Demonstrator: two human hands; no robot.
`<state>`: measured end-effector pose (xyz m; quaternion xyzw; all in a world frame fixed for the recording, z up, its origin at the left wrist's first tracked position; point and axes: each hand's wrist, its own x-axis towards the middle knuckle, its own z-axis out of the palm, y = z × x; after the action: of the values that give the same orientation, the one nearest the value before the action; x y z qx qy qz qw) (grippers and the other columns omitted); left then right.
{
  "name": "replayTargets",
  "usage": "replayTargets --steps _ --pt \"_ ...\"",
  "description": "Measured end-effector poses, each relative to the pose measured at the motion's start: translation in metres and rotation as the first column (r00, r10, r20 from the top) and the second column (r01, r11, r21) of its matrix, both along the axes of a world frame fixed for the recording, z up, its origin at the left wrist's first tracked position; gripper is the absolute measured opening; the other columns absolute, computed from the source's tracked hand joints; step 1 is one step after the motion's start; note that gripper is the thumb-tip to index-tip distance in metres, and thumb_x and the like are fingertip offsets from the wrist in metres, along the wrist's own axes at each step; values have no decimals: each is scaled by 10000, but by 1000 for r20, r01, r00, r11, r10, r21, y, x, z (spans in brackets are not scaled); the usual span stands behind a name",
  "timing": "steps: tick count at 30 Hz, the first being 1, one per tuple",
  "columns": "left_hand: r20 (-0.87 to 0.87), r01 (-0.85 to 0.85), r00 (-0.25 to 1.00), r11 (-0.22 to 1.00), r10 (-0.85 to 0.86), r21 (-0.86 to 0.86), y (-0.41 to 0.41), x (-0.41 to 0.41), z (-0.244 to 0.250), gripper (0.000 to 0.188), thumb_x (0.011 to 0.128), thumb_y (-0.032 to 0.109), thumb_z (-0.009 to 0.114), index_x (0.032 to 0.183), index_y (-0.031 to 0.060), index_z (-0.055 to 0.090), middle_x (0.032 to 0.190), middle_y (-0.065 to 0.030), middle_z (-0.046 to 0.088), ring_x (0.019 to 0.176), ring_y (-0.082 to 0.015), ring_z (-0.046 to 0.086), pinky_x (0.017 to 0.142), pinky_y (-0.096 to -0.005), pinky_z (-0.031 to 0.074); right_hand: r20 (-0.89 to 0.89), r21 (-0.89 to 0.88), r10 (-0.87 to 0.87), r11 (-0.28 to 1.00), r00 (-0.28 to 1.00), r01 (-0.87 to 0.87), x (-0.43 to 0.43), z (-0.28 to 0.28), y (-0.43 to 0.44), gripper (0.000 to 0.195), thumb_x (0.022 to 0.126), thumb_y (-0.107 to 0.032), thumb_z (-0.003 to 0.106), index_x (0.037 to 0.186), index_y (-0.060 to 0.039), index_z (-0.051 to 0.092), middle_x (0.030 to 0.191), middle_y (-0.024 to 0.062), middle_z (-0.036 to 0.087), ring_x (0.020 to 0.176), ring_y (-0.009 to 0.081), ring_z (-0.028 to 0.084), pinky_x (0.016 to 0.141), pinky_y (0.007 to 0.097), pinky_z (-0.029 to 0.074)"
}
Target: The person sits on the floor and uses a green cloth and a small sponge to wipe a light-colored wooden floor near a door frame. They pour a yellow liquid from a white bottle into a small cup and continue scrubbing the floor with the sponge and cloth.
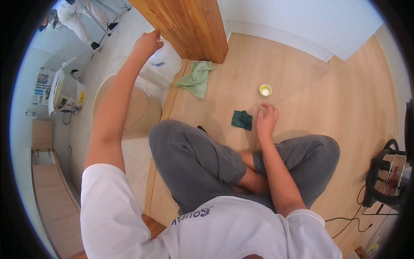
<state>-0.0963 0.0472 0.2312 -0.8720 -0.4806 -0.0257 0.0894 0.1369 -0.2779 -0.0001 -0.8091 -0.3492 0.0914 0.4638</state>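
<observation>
My left hand (149, 43) is raised at the upper left, against the side of a large wooden post (194, 29); its fingers are curled and whether it holds anything is hidden. Below it stands a white plastic container (163, 64) bearing writing. My right hand (267, 121) hovers over the wood floor with fingers loosely bent and apart, holding nothing. Just left of it lies a dark green scouring pad (242, 120). Beyond its fingertips is a small white cup (265, 90) with yellowish liquid. A crumpled light green cloth (198, 77) lies at the foot of the post.
A large beige bucket (142, 113) with a wire handle stands beside the floor's raised wooden edge. Farther left is a paper-lined bucket (69, 92). A black-framed machine (389, 174) and cables lie at right. Another person (72, 19) is near a ladder, upper left.
</observation>
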Motion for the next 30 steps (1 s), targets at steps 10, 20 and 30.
replayTargets --steps 10,20,30 --pt "212 361 924 908 -319 -211 -145 84 105 231 785 259 615 917 75 573 835 -129 628 791 -277 599 704 -370 463 -877 243 334 929 346 -279 16 114 -8 689 913 -499 461 1390 -34 283 1356 189 399 1222 319 430 908 493 428" --pt "274 636 766 748 -582 -190 -279 174 151 292 768 300 618 979 99 612 871 -129 647 819 -266 631 663 -375 499 -539 808 748 589 -388 15 60 139 -68 878 808 -706 414 1440 -134 204 1455 184 247 1263 445 345 949 640 348" --pt "-47 406 903 885 -427 -229 -294 213 146 425 819 427 525 965 46 647 906 -122 651 814 -257 634 639 -397 499 -556 787 793 599 -251 148 72 110 -70 718 827 -576 508 1386 -166 321 1380 136 361 1170 436 390 798 525 426"
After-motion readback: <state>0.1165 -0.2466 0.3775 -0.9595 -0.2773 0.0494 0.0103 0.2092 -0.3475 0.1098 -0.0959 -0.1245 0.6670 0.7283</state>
